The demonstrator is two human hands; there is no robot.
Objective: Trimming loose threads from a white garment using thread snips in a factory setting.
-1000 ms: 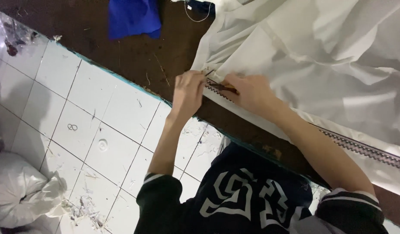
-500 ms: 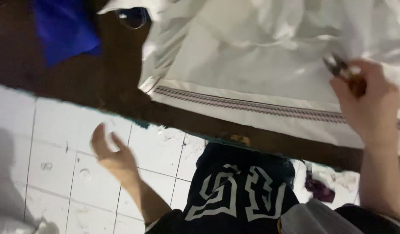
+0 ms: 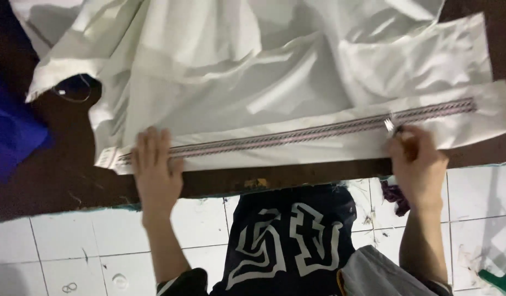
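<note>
Two hands on white cloth, crumpled and cut off at top edge. Small metal tool mostly hidden in right hand, only its tips show; kind unclear. Right fingers curled tight around it. Left hand flat, fingers together, pressing the patterned trim band along the cloth's folded hem on dark wooden table. Blue fabric at left, partly cropped.

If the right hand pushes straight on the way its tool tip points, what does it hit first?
The right hand holds a small metal tool aimed up-left; it likely already meets the patterned trim strip, then the white fabric.
</note>
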